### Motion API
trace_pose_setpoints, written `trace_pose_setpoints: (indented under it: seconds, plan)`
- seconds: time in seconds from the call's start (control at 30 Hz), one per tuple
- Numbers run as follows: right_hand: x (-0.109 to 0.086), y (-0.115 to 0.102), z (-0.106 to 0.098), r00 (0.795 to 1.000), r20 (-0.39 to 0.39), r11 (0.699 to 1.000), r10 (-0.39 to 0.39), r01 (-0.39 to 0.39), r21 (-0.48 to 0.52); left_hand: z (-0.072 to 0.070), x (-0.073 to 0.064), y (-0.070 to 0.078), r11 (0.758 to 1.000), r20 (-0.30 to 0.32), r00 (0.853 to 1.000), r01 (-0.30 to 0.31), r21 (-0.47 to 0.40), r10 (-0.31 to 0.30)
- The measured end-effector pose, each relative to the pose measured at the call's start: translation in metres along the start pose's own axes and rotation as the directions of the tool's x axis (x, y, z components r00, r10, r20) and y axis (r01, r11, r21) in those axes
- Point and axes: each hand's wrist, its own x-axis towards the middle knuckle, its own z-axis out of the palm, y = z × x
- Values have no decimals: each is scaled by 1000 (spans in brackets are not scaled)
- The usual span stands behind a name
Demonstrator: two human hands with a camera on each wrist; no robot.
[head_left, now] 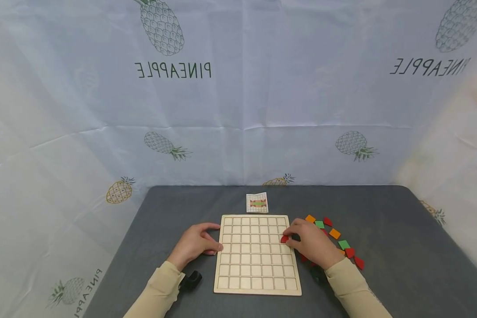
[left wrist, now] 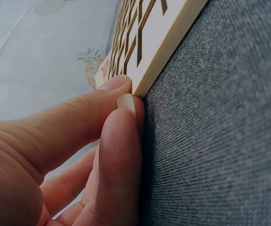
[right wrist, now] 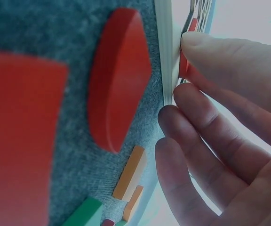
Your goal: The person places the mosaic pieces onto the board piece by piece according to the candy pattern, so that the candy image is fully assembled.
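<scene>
A pale wooden grid board point(head_left: 256, 270) lies flat on the dark table. At its left edge my left hand point(head_left: 194, 242) pinches the rim; in the left wrist view one fingertip point(left wrist: 116, 83) lies over the top face and others sit against the side. My right hand point(head_left: 313, 244) is over the right edge, holding a red tile point(head_left: 284, 239) between thumb and forefinger at the rightmost column. Seen from the right wrist, this tile point(right wrist: 184, 66) stands close against the board's surface, partly covered by the thumb, while the other fingers are spread loosely below.
Loose red, orange and green tiles lie right of the board, among them a green one point(head_left: 343, 244) and an orange one point(head_left: 335, 233); some are hidden under the right hand. A pattern card point(head_left: 257, 202) lies behind the board. A pineapple-print curtain point(head_left: 242, 97) hangs behind the table.
</scene>
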Motion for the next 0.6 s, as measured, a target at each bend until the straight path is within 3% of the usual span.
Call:
trace_pose_setpoints:
  seconds: [0.37, 0.6]
  plan:
    - [-3, 3, -7, 999, 32, 1000, 8, -9, 7, 0, 0, 1, 1000, 2, 1000, 15, -17, -15]
    - [-18, 29, -31, 1000, 18, 1000, -5, 5, -13, 1, -1, 3, 1000, -4, 1000, 28, 0, -28]
